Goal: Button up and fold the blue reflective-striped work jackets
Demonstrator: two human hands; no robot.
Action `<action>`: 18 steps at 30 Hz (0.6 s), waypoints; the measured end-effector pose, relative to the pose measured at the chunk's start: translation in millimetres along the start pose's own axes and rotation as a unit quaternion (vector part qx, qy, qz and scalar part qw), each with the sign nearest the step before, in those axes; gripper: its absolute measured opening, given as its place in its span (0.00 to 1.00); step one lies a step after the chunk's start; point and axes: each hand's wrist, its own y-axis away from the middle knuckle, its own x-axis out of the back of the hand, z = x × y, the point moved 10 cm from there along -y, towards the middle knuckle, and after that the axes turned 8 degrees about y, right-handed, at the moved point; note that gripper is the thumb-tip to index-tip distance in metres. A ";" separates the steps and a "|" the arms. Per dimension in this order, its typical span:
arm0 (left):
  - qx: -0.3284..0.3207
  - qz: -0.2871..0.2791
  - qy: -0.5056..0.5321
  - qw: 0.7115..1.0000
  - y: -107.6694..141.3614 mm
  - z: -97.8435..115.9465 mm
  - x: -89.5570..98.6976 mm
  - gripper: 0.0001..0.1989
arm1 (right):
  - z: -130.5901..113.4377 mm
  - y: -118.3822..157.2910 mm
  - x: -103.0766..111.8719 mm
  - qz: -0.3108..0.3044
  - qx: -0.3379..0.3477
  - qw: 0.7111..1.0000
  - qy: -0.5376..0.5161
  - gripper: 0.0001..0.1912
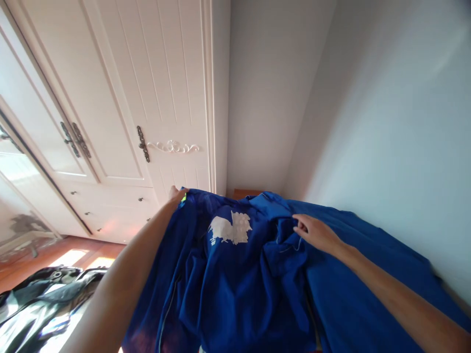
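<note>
A blue garment with a white print [230, 274] hangs spread between my hands. At its upper left corner, by a small yellow-green patch, my left hand [177, 194] is closed on the fabric. My right hand [312, 231] pinches the garment near its folded upper right part, with thin white piping just below the fingers. The lower edge of the garment runs out of view at the bottom. More blue cloth [371, 264] stretches away to the right beneath my right forearm.
A white wardrobe [176, 93] with dark metal handles stands at the left and ahead. Grey walls [397, 122] rise behind and to the right. Black and white items [44, 304] lie at the lower left, near the sunlit reddish floor [106, 249].
</note>
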 end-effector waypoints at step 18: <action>-0.104 0.046 -0.076 0.991 332.4 -126.1 103.2 0.30 | -47.8 93.1 -115.6 -0.215 -0.032 0.975 0.051 0.34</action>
